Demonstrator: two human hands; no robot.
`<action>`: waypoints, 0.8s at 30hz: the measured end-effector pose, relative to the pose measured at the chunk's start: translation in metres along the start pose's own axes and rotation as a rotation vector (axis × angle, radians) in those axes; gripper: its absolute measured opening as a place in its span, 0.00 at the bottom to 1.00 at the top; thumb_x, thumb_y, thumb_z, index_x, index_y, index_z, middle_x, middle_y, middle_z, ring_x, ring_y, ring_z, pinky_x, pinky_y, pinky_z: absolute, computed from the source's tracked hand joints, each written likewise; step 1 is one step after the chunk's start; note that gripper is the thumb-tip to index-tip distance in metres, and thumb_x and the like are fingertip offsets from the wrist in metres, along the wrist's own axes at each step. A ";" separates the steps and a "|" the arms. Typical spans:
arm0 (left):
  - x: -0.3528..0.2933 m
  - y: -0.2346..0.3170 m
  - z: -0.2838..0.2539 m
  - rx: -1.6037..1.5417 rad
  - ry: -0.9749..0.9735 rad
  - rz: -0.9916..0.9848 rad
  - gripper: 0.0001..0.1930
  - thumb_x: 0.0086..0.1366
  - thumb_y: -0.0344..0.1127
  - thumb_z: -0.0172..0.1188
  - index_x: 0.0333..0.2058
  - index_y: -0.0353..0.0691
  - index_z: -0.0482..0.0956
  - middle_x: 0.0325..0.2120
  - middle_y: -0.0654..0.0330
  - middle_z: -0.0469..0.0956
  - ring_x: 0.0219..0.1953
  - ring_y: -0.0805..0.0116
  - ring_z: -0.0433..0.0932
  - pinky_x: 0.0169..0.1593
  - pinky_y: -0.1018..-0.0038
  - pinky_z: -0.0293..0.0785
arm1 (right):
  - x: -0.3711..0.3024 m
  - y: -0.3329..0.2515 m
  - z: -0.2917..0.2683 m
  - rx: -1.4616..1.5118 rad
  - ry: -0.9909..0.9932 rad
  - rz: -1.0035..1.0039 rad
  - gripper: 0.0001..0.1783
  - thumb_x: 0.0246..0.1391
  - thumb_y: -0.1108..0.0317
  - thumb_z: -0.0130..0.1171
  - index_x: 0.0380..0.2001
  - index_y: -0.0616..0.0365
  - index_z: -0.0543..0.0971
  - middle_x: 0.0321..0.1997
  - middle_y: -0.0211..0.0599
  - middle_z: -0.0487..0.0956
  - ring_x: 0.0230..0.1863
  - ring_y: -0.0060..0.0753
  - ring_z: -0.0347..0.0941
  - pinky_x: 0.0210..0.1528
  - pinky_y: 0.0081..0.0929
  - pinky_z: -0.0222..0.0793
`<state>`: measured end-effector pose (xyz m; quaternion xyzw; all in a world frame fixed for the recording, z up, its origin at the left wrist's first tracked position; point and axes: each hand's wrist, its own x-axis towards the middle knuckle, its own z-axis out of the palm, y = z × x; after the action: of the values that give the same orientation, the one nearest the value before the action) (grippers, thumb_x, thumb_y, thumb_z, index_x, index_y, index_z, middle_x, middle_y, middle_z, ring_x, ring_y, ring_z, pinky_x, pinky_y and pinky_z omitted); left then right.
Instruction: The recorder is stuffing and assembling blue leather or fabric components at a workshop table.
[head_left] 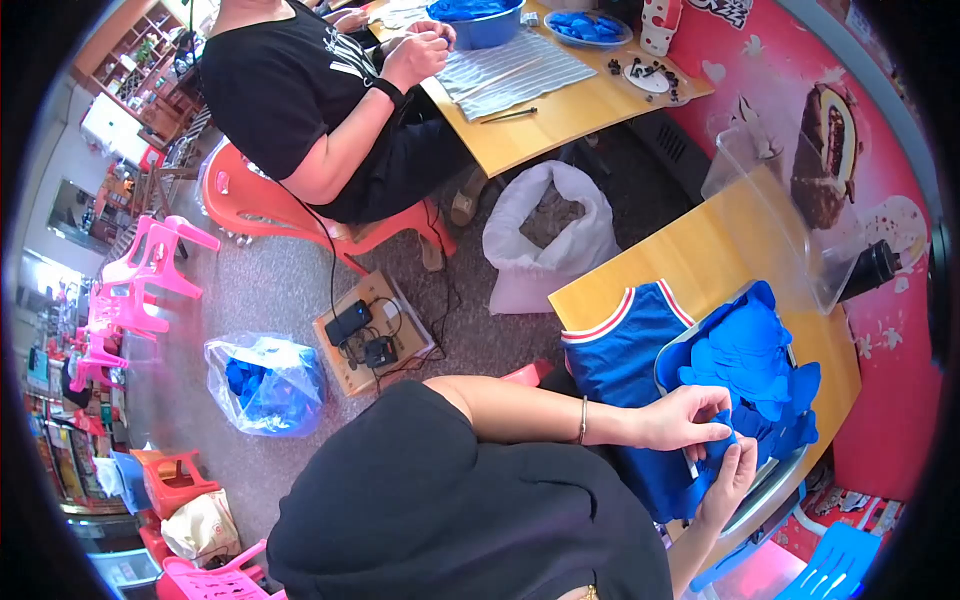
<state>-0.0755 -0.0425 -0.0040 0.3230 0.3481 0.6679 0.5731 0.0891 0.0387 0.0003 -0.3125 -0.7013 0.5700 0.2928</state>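
My left hand (688, 416), a bracelet on its wrist, pinches a small blue piece (722, 432), flat and soft-looking, between thumb and fingers. Close below it, my right hand (728, 482) has its fingertips closed on the same piece. Just beyond both hands, a heap of rounded blue pieces (740, 350) lies in a shallow container whose rim is partly covered. Under it, a blue sleeveless jersey (612, 350) with red and white trim is spread over the near wooden table (690, 240).
Across from me, a person (290, 100) in black sits on an orange chair (240, 195) at another table (500, 145). A white sack (550, 240) stands between the tables. On the floor are a transparent bag of blue pieces (268, 385) and a cardboard box (375, 330) with devices and cables.
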 end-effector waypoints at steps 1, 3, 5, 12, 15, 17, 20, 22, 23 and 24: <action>0.001 -0.001 0.000 -0.005 0.001 0.007 0.10 0.64 0.35 0.55 0.35 0.38 0.65 0.23 0.65 0.72 0.21 0.80 0.75 0.24 0.82 0.73 | 0.001 -0.001 -0.001 0.027 -0.007 0.019 0.09 0.63 0.66 0.45 0.30 0.60 0.67 0.38 0.34 0.72 0.37 0.19 0.63 0.41 0.17 0.59; 0.003 -0.002 0.001 0.028 0.010 0.033 0.10 0.65 0.36 0.53 0.34 0.38 0.64 0.21 0.65 0.70 0.19 0.80 0.74 0.22 0.82 0.73 | 0.000 -0.001 -0.001 0.053 -0.009 0.033 0.08 0.62 0.67 0.46 0.30 0.60 0.66 0.37 0.33 0.72 0.37 0.19 0.63 0.40 0.16 0.58; 0.004 0.002 0.001 0.078 -0.009 0.014 0.10 0.66 0.37 0.52 0.34 0.38 0.64 0.21 0.65 0.70 0.19 0.79 0.74 0.22 0.82 0.73 | -0.001 -0.002 -0.001 -0.013 0.012 -0.021 0.07 0.62 0.65 0.48 0.35 0.57 0.67 0.34 0.29 0.70 0.38 0.16 0.63 0.43 0.14 0.58; 0.002 0.003 0.003 0.149 -0.076 -0.013 0.11 0.69 0.40 0.47 0.33 0.37 0.66 0.20 0.65 0.70 0.19 0.77 0.75 0.21 0.81 0.73 | 0.000 0.000 -0.013 0.070 -0.116 0.153 0.19 0.55 0.56 0.59 0.38 0.64 0.74 0.28 0.27 0.72 0.28 0.14 0.64 0.29 0.12 0.57; -0.001 0.013 0.002 0.238 -0.083 0.018 0.11 0.68 0.39 0.49 0.31 0.37 0.66 0.18 0.65 0.69 0.18 0.78 0.75 0.22 0.81 0.71 | -0.004 -0.008 -0.013 0.036 -0.098 0.207 0.17 0.53 0.55 0.61 0.29 0.60 0.74 0.23 0.21 0.69 0.24 0.10 0.59 0.25 0.10 0.51; -0.001 0.015 -0.004 0.482 -0.070 0.136 0.12 0.66 0.39 0.52 0.27 0.37 0.67 0.15 0.64 0.68 0.18 0.77 0.71 0.22 0.77 0.65 | -0.004 -0.012 -0.012 -0.018 -0.105 0.174 0.16 0.53 0.56 0.61 0.27 0.59 0.73 0.22 0.20 0.67 0.23 0.10 0.57 0.25 0.10 0.50; -0.002 0.015 -0.008 0.635 -0.079 0.279 0.13 0.64 0.38 0.55 0.23 0.38 0.67 0.13 0.62 0.66 0.17 0.75 0.65 0.22 0.73 0.60 | -0.007 -0.020 -0.007 -0.111 -0.089 0.079 0.15 0.53 0.58 0.61 0.26 0.57 0.71 0.21 0.18 0.65 0.23 0.09 0.56 0.25 0.10 0.50; -0.005 0.017 -0.009 0.637 -0.077 0.269 0.14 0.63 0.39 0.56 0.22 0.38 0.67 0.13 0.61 0.65 0.17 0.73 0.62 0.22 0.72 0.58 | -0.008 -0.030 -0.003 -0.131 -0.068 0.033 0.15 0.50 0.59 0.63 0.27 0.57 0.71 0.24 0.19 0.66 0.25 0.10 0.58 0.26 0.11 0.52; -0.006 0.018 -0.011 0.637 -0.092 0.256 0.14 0.62 0.38 0.56 0.22 0.38 0.67 0.14 0.62 0.66 0.18 0.73 0.63 0.23 0.73 0.59 | -0.008 -0.030 -0.003 -0.130 -0.070 0.029 0.15 0.50 0.59 0.63 0.27 0.57 0.71 0.24 0.19 0.66 0.25 0.10 0.58 0.26 0.11 0.52; -0.007 0.019 -0.012 0.637 -0.105 0.245 0.13 0.62 0.38 0.56 0.22 0.38 0.67 0.14 0.62 0.67 0.18 0.74 0.64 0.23 0.75 0.61 | -0.008 -0.028 -0.005 -0.157 -0.099 0.019 0.17 0.49 0.58 0.65 0.28 0.58 0.71 0.25 0.20 0.67 0.25 0.11 0.59 0.26 0.11 0.53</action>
<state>-0.0951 -0.0530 0.0052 0.5592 0.4679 0.5717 0.3763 0.0949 0.0313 0.0284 -0.3122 -0.7544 0.5309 0.2270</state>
